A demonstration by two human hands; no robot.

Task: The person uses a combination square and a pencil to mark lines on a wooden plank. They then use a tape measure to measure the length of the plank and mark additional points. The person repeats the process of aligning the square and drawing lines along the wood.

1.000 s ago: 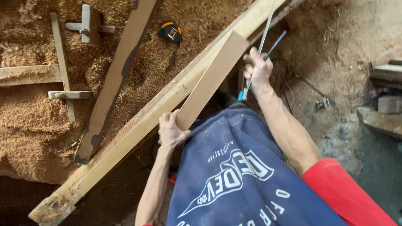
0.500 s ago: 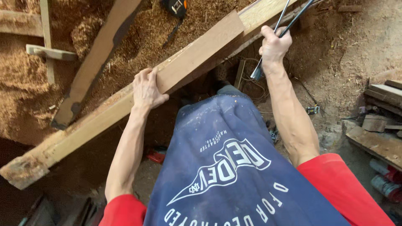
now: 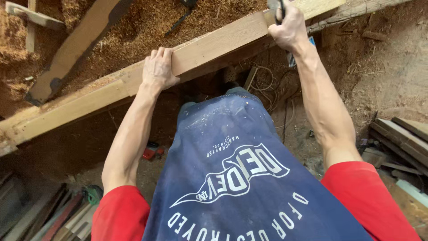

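Observation:
A short pale wooden plank (image 3: pixel 218 42) lies along the top of a long beam (image 3: pixel 67 109) that crosses the view at a slant. My left hand (image 3: pixel 158 69) curls over the plank's near end, fingers on top. My right hand (image 3: pixel 290 29) is closed around a dark metal bar tool (image 3: pixel 281 6) at the plank's far end; a bit of the tool's blue part (image 3: pixel 312 42) shows behind the wrist. Most of the tool is cut off by the top edge. A blue apron (image 3: pixel 232 169) and red sleeves fill the lower part of the view.
Behind the beam lies a sawdust-covered surface (image 3: pixel 147 27) with a dark-stained board (image 3: pixel 76 49) and a wooden cross piece (image 3: pixel 31 20). Cables (image 3: pixel 272 89) hang under the beam. A small red object (image 3: pixel 151 151) is on the floor. Lumber is stacked at lower left (image 3: pixel 44 214) and right (image 3: pixel 401 138).
The plank has swung from a steep slant to lie along the beam. My left hand moved from its lower end onto the top. My right hand with the tool went up to the far end.

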